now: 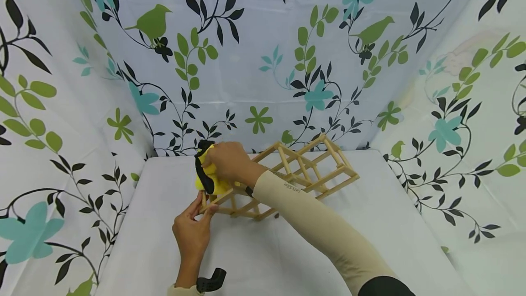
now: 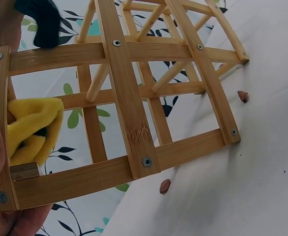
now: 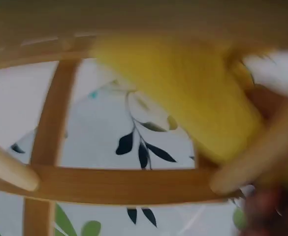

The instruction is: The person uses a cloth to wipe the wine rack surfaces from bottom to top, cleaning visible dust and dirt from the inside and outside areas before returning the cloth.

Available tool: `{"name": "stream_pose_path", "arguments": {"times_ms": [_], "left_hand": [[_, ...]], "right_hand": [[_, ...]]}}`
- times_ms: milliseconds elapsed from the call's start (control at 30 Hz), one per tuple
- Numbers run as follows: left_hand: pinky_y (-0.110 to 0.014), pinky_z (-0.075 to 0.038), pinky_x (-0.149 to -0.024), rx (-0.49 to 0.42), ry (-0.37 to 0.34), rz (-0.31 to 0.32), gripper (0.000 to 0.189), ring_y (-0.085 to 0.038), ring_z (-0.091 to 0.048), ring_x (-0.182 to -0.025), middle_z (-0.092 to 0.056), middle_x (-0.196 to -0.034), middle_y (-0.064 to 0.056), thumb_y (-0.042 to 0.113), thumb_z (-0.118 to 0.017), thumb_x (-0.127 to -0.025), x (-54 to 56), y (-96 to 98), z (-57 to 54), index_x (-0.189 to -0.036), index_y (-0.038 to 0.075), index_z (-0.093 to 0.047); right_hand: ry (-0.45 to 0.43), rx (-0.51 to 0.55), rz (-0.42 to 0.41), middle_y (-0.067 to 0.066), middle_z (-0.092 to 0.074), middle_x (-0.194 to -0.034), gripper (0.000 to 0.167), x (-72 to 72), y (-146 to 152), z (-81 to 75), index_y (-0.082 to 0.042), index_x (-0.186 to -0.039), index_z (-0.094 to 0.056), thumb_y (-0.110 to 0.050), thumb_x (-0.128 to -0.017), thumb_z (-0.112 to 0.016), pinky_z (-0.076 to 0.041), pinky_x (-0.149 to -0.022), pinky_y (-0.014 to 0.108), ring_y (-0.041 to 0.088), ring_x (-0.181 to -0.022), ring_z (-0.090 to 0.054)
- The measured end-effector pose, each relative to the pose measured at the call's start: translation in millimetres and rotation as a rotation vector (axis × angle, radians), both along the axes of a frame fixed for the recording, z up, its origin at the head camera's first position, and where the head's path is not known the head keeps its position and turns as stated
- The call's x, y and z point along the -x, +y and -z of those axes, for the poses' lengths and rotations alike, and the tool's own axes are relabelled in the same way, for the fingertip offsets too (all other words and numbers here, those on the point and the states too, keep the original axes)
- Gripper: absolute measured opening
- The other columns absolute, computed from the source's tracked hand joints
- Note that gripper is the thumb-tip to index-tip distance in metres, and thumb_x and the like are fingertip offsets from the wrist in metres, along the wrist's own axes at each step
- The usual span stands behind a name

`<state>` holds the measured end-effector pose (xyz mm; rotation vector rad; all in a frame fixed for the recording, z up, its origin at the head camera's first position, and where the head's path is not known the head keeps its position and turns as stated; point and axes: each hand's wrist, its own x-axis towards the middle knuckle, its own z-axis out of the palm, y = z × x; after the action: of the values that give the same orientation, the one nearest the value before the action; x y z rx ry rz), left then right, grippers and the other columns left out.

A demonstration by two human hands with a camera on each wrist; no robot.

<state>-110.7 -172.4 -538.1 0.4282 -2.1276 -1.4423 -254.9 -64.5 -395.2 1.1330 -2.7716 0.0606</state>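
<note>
A wooden rack (image 1: 302, 168) of slats and dowels is held tilted above the white table. My left hand (image 1: 192, 229) grips its near left end, thumb on one side of the corner slat and fingers behind, as the left wrist view shows of the rack (image 2: 126, 103). My right hand (image 1: 230, 161) holds a yellow cloth (image 1: 222, 186) with a black edge against that same end. Through the slats in the left wrist view the cloth (image 2: 38, 125) shows bunched inside the frame. The cloth (image 3: 183, 93) is blurred in the right wrist view.
The white table (image 1: 328, 245) spreads beneath the rack. Two small brown bits, one of them a brown piece (image 2: 165, 186), lie on the table. Leaf-and-bird printed cloth hangs (image 1: 255, 58) behind and at both sides.
</note>
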Motion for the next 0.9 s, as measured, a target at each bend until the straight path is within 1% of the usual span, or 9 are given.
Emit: {"name": "stream_pose_path", "arguments": {"times_ms": [67,167,233,300,433,567,667,800,900], "left_hand": [[-0.020,-0.039,-0.043,-0.006,0.012,0.005,0.062,0.008,-0.064,-0.086,-0.080,-0.121,-0.006,0.031,-0.091,-0.086,0.0,-0.8,1.0,-0.141,0.012,-0.070],[-0.020,-0.039,-0.046,-0.008,0.026,0.022,0.063,0.009,-0.064,-0.087,-0.080,-0.120,-0.004,0.030,-0.090,-0.086,0.7,-1.4,2.5,-0.142,0.012,-0.069],[-0.019,-0.041,-0.050,-0.002,0.029,0.027,0.063,0.008,-0.064,-0.088,-0.080,-0.120,-0.004,0.029,-0.091,-0.086,1.2,-2.1,3.2,-0.142,0.012,-0.069],[-0.017,-0.042,-0.055,0.009,0.025,0.026,0.063,0.004,-0.063,-0.084,-0.080,-0.120,-0.004,0.029,-0.091,-0.085,1.5,-2.8,3.3,-0.142,0.013,-0.068],[-0.016,-0.048,-0.068,0.055,0.011,0.030,0.065,-0.010,-0.071,-0.091,-0.078,-0.127,-0.005,0.031,-0.090,-0.087,-0.5,-4.3,0.4,-0.144,0.013,-0.067],[-0.041,-0.058,-0.091,0.148,0.045,0.056,0.070,-0.033,-0.076,-0.113,-0.075,-0.132,-0.013,0.027,-0.092,-0.085,-5.5,-3.5,-5.0,-0.146,0.008,-0.064],[-0.059,-0.050,-0.100,0.246,0.111,0.069,0.074,-0.044,-0.071,-0.121,-0.073,-0.135,-0.017,0.022,-0.096,-0.079,-8.2,-1.0,-13.5,-0.144,0.003,-0.066],[-0.054,-0.042,-0.094,0.365,0.223,0.122,0.072,-0.044,-0.069,-0.117,-0.073,-0.135,-0.018,0.021,-0.098,-0.073,-3.0,9.4,-32.1,-0.137,0.002,-0.071],[-0.048,-0.044,-0.086,0.415,0.287,0.167,0.064,-0.040,-0.073,-0.106,-0.079,-0.120,-0.018,0.021,-0.098,-0.072,7.1,19.1,-43.7,-0.130,0.004,-0.076]], "right_hand": [[0.086,0.075,0.018,-0.005,-0.079,-0.119,0.040,0.2,3,1.6,-0.045,-0.133,-0.073,-0.020,-0.101,-0.075,-0.057,-0.062,0.028,0.013,-0.097,-0.070],[0.130,0.357,0.079,0.003,-0.079,-0.120,0.039,1.3,17,-6.6,-0.041,-0.133,-0.074,-0.023,-0.099,-0.079,-0.062,-0.071,0.032,0.020,-0.105,-0.071],[0.050,0.548,0.103,0.005,-0.078,-0.126,0.038,1.2,34,-16.1,-0.035,-0.131,-0.077,-0.023,-0.096,-0.082,-0.062,-0.076,0.033,0.022,-0.108,-0.071],[-0.090,0.713,0.131,0.007,-0.075,-0.132,0.039,-0.3,57,-25.4,-0.030,-0.130,-0.078,-0.022,-0.092,-0.086,-0.063,-0.079,0.031,0.024,-0.110,-0.070],[-0.289,0.941,0.208,0.009,-0.073,-0.136,0.041,-4.1,117,-30.8,-0.026,-0.130,-0.078,-0.019,-0.091,-0.087,-0.063,-0.075,0.025,0.022,-0.100,-0.072],[-0.311,1.074,0.341,0.008,-0.073,-0.135,0.043,-16.4,192,-20.6,-0.026,-0.132,-0.077,-0.022,-0.090,-0.088,-0.061,-0.072,0.021,0.020,-0.091,-0.071],[-0.320,1.143,0.477,0.009,-0.069,-0.141,0.046,-32.9,243,-5.3,-0.025,-0.137,-0.074,-0.022,-0.092,-0.086,-0.059,-0.079,0.017,0.015,-0.100,-0.068],[-0.371,1.222,0.604,0.011,-0.060,-0.151,0.050,-47.7,288,20.8,-0.021,-0.144,-0.069,-0.017,-0.096,-0.082,-0.058,-0.086,0.014,0.008,-0.109,-0.066],[-0.398,1.240,0.643,0.012,-0.056,-0.154,0.052,-50.4,303,35.4,-0.021,-0.146,-0.067,-0.018,-0.096,-0.082,-0.059,-0.086,0.014,0.011,-0.109,-0.065]]}}
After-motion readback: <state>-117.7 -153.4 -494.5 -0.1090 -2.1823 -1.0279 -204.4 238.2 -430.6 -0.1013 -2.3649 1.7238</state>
